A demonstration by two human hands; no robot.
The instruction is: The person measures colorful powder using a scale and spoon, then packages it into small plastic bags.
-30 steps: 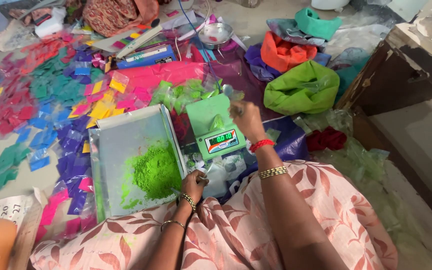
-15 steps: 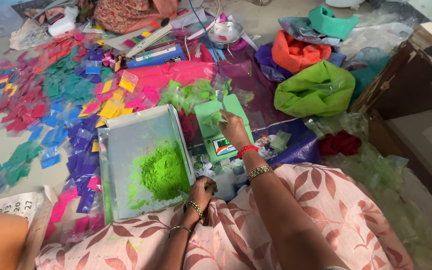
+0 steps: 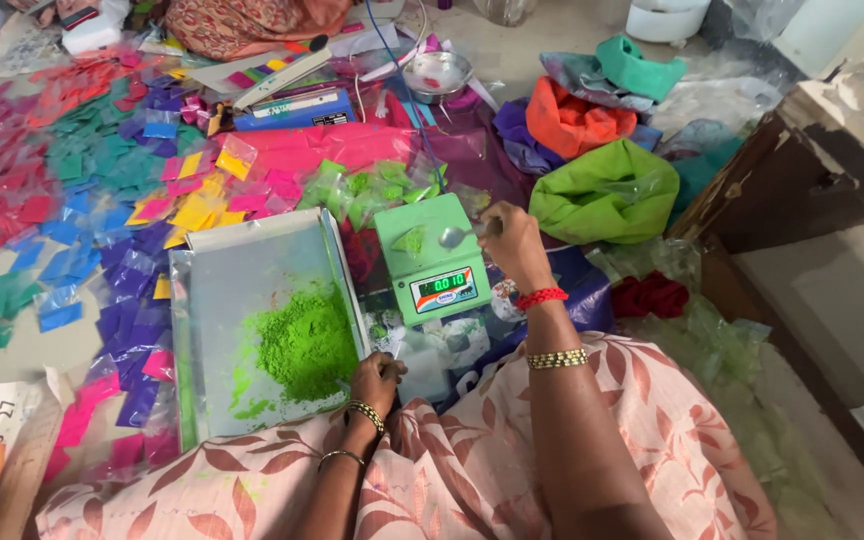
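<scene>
Your right hand (image 3: 514, 240) is pinched shut on a small metal spoon (image 3: 457, 235), bowl hovering over the little packet (image 3: 411, 240) on the green scale (image 3: 430, 262). Left hand (image 3: 377, 378) is curled at the tray (image 3: 242, 250) edge by the green powder (image 3: 302, 342), can't tell what it's gripping

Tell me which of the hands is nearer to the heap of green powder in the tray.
Left. The left hand rests at the tray's near right corner, right beside the green powder. The right hand is farther off, holding a spoon over the green scale.
</scene>
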